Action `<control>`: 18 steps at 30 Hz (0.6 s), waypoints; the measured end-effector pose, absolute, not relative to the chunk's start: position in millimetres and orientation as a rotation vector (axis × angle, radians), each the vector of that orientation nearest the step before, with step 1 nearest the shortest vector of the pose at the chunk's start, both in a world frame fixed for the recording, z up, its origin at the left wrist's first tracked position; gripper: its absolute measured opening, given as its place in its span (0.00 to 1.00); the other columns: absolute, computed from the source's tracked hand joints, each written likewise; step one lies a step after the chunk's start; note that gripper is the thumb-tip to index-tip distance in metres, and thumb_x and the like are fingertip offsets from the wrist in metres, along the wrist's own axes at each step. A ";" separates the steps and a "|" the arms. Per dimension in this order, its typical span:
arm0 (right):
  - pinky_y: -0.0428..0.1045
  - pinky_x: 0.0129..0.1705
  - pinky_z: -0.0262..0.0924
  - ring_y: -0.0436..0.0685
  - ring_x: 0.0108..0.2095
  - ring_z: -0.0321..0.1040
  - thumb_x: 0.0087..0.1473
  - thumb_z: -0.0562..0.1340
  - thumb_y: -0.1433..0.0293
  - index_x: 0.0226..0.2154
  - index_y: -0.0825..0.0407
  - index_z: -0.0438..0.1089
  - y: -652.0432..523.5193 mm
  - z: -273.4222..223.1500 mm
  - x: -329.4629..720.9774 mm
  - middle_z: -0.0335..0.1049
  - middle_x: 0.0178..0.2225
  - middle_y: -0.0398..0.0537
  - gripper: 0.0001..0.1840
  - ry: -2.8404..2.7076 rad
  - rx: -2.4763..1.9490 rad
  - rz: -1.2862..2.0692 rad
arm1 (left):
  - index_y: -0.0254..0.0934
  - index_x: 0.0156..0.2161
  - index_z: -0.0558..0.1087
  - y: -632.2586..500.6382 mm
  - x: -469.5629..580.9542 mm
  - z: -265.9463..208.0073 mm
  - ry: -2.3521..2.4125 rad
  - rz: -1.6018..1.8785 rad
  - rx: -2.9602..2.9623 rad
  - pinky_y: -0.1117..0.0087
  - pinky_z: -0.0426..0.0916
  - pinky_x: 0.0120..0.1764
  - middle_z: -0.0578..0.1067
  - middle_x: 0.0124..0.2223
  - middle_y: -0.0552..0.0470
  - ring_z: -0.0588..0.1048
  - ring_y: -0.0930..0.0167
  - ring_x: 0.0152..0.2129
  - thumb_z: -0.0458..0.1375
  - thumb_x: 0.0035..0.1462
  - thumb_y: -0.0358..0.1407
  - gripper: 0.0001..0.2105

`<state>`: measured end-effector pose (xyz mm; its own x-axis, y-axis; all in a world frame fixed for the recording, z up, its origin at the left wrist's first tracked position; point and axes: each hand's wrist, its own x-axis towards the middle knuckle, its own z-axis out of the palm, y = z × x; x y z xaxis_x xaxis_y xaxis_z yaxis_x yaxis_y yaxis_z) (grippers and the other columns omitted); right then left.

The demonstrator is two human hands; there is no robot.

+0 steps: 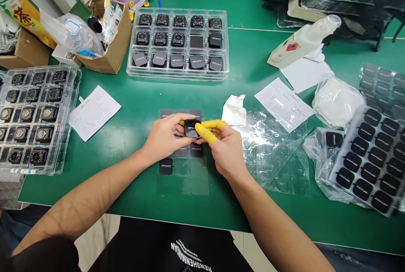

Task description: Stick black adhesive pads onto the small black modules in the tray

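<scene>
Head view: my left hand [166, 134] and right hand [221, 145], its fingertips in yellow rubber cots, both pinch a small black square glossy module [191, 128] above the clear sticker sheet [183, 153] near the green desk's [126, 107] front edge. I judge a bare left thumb could smudge its face, or a loose pinch drop it.

Small black part [191, 129] half hidden under fingers; print on paper slips [93, 112] too small to read.
</scene>
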<state>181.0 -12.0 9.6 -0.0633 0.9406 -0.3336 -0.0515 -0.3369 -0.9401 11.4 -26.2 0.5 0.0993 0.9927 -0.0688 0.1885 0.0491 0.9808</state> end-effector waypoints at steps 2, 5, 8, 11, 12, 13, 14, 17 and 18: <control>0.48 0.30 0.72 0.50 0.27 0.72 0.39 0.78 0.51 0.31 0.49 0.76 -12.2 9.0 180.8 0.76 0.29 0.42 0.24 -1.019 -1.384 1.523 | 0.37 0.54 0.76 -26.2 11.3 0.2 1.280 0.998 1.343 0.74 0.77 0.34 0.84 0.33 0.54 0.83 0.71 0.28 0.70 0.48 0.30 0.25; 0.47 0.29 0.71 0.50 0.27 0.71 0.38 0.79 0.53 0.31 0.48 0.76 -12.6 7.0 180.4 0.75 0.30 0.41 0.23 -1.008 -1.383 1.516 | 0.36 0.54 0.77 -26.7 11.7 0.0 1.282 1.001 1.337 0.74 0.77 0.35 0.84 0.33 0.53 0.84 0.70 0.29 0.70 0.48 0.30 0.25; 0.48 0.29 0.71 0.49 0.27 0.70 0.37 0.79 0.53 0.31 0.49 0.76 -12.7 6.3 179.7 0.75 0.30 0.41 0.23 -1.003 -1.397 1.509 | 0.36 0.53 0.77 -27.3 12.2 -0.4 1.290 1.003 1.326 0.73 0.78 0.36 0.84 0.34 0.52 0.84 0.69 0.31 0.70 0.48 0.30 0.25; 0.48 0.30 0.71 0.49 0.27 0.70 0.37 0.79 0.53 0.31 0.49 0.76 -12.7 8.1 179.2 0.75 0.30 0.41 0.24 -1.002 -1.406 1.505 | 0.36 0.54 0.77 -27.4 12.1 -1.3 1.288 1.001 1.317 0.71 0.79 0.38 0.85 0.35 0.52 0.85 0.68 0.32 0.70 0.47 0.29 0.25; 0.48 0.30 0.71 0.49 0.27 0.70 0.37 0.79 0.53 0.31 0.49 0.76 -12.8 8.9 179.1 0.75 0.30 0.42 0.24 -1.004 -1.407 1.506 | 0.36 0.54 0.77 -27.4 12.0 -1.6 1.283 1.003 1.315 0.71 0.80 0.38 0.85 0.36 0.51 0.85 0.68 0.33 0.70 0.47 0.29 0.25; 0.48 0.31 0.72 0.49 0.28 0.70 0.37 0.79 0.53 0.31 0.49 0.76 -13.0 9.6 178.9 0.75 0.30 0.42 0.24 -1.007 -1.407 1.506 | 0.36 0.53 0.77 -27.3 11.9 -1.8 1.279 1.006 1.314 0.71 0.80 0.39 0.85 0.36 0.52 0.85 0.67 0.33 0.69 0.47 0.29 0.26; 0.48 0.32 0.72 0.50 0.28 0.71 0.37 0.79 0.52 0.31 0.49 0.76 -13.2 10.0 178.7 0.75 0.30 0.42 0.24 -1.012 -1.406 1.508 | 0.37 0.53 0.77 -27.3 11.9 -2.0 1.278 1.007 1.314 0.71 0.80 0.39 0.85 0.36 0.52 0.85 0.67 0.33 0.69 0.47 0.28 0.25; 0.49 0.33 0.73 0.50 0.29 0.71 0.39 0.78 0.51 0.31 0.49 0.75 -14.2 9.1 178.1 0.75 0.30 0.42 0.25 -1.038 -1.402 1.506 | 0.37 0.53 0.77 -27.4 11.8 -1.4 1.283 1.007 1.309 0.70 0.80 0.40 0.84 0.36 0.52 0.85 0.67 0.33 0.68 0.46 0.27 0.25; 0.49 0.34 0.73 0.50 0.29 0.71 0.40 0.78 0.50 0.32 0.49 0.75 -14.5 8.1 178.2 0.75 0.30 0.42 0.25 -1.052 -1.401 1.508 | 0.37 0.53 0.77 -27.5 11.8 -0.8 1.287 1.006 1.305 0.70 0.81 0.40 0.84 0.37 0.51 0.85 0.67 0.33 0.68 0.46 0.27 0.25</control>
